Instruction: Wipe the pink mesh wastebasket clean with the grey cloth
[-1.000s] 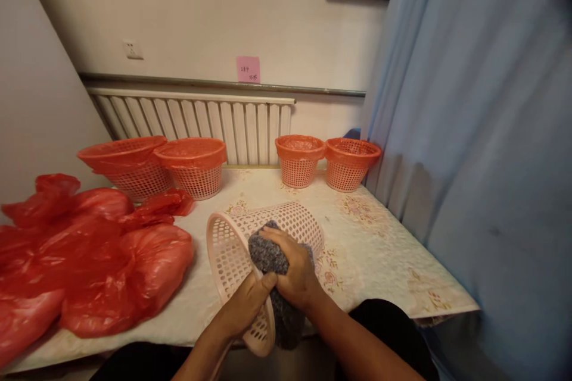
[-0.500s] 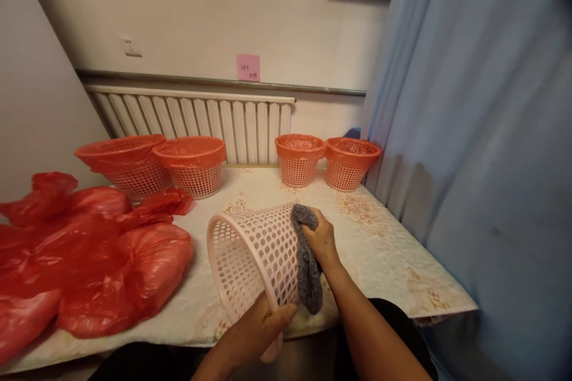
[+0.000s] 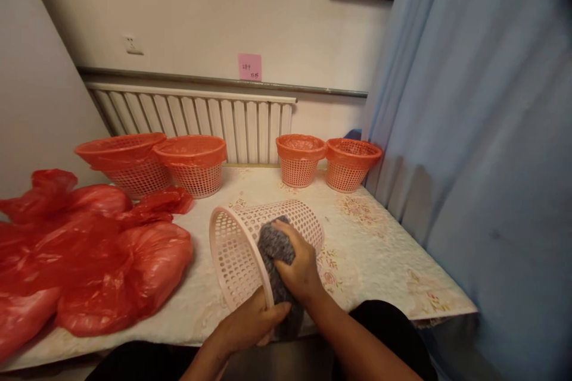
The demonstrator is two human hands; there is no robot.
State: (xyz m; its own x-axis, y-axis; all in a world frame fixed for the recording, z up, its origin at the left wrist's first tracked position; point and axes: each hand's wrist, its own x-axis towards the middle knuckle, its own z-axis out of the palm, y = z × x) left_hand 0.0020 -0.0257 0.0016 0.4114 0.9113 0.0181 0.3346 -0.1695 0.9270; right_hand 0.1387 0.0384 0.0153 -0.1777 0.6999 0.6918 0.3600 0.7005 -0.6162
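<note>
A pale pink perforated plastic basket (image 3: 308, 220) lies on its side at the near edge of the table, its mouth facing left. My left hand (image 3: 250, 321) grips the lower rim, fingers inside and thumb outside. In my right hand (image 3: 299, 262) is a grey fluffy cloth (image 3: 273, 243), pressed against the outer wall close to the rim. The cloth's lower end hangs down behind my left thumb. My right fingers are wrapped over the cloth.
Red plastic bags (image 3: 107, 256) are heaped on the left of the flowered tablecloth (image 3: 379, 262). Along the back stand red-lined baskets: a left one (image 3: 138, 178), one beside it (image 3: 196, 178), and two on the right (image 3: 298, 171). A blue curtain (image 3: 469, 161) hangs at right.
My right hand has moved the cloth left along the basket's wall, from near the base toward the rim. The basket has turned slightly; my left hand still holds its rim.
</note>
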